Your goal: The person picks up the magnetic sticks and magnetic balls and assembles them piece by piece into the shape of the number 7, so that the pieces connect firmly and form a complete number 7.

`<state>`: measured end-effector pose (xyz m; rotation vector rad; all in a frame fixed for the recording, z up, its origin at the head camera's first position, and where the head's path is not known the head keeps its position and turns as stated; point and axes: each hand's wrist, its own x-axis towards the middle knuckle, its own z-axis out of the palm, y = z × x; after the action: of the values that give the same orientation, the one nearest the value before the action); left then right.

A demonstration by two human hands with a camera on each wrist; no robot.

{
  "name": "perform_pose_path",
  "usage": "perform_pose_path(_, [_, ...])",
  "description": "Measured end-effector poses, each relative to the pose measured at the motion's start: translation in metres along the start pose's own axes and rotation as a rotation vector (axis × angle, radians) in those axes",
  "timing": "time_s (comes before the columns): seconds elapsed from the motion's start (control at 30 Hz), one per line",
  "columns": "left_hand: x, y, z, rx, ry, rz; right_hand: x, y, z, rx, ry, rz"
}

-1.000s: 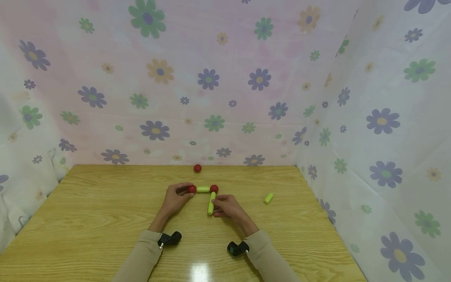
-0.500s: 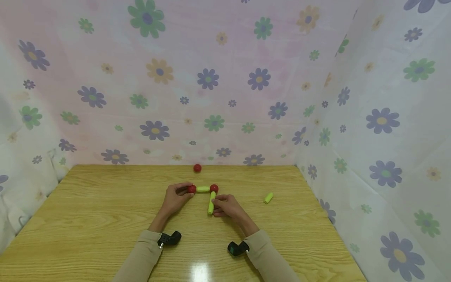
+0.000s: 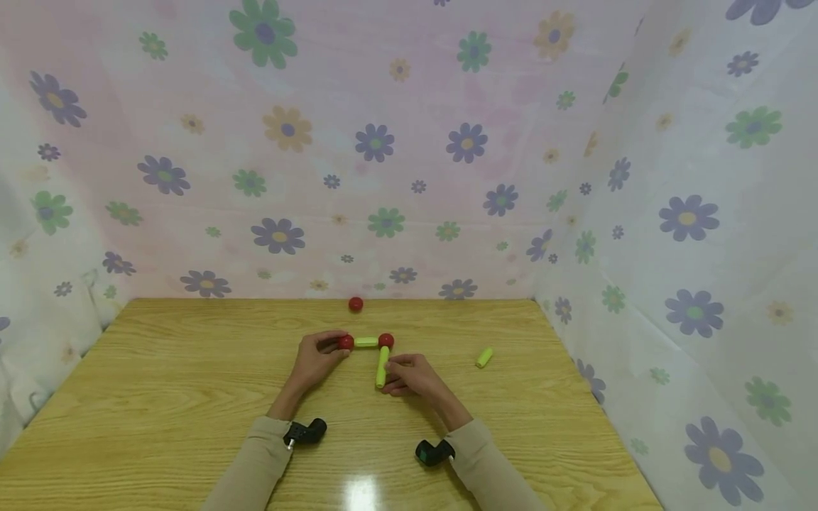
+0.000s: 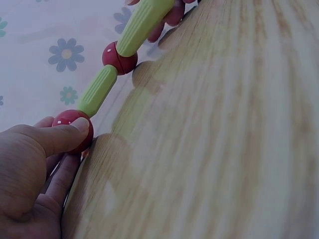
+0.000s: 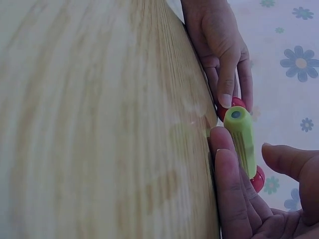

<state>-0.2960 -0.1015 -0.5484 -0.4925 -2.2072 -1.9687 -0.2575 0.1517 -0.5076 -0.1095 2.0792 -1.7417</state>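
My left hand (image 3: 314,360) pinches a red ball (image 3: 346,343) between thumb and fingers. From that ball a short lime-green rod (image 3: 366,342) runs right to a second red ball (image 3: 386,341). A longer lime-green rod (image 3: 382,367) extends from this second ball toward me, so the joined pieces form a corner. Beside the longer rod lies my right hand (image 3: 412,374). In the right wrist view its thumb (image 5: 286,160) stands apart from the longer rod (image 5: 240,137), while its nearly straight fingers (image 5: 230,184) lie along the rod's other side, close to the tabletop.
A loose red ball (image 3: 356,304) sits near the back edge of the wooden table (image 3: 192,397). To the right lies a separate short lime-green rod (image 3: 484,357). Flower-patterned cloth (image 3: 409,177) hangs behind the table and along its sides.
The right hand's fingers have loosened and shifted slightly at the longer rod. The left hand still pinches its ball, and the joined pieces stay put. The head view has shifted slightly.
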Motion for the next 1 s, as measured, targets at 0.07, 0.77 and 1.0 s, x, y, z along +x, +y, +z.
perform_pose_path(0.07, [0.0, 0.001, 0.0, 0.004, 0.003, -0.004, -0.002, 0.0, -0.001, -0.002, -0.005, -0.005])
perform_pose_path(0.77, [-0.001, 0.001, -0.001, 0.011, -0.012, -0.004, -0.021, 0.007, -0.014, -0.009, -0.066, -0.016])
perform_pose_path(1.0, [0.0, 0.002, 0.0, 0.002, -0.012, -0.014, -0.023, 0.009, -0.027, -0.04, -0.085, -0.04])
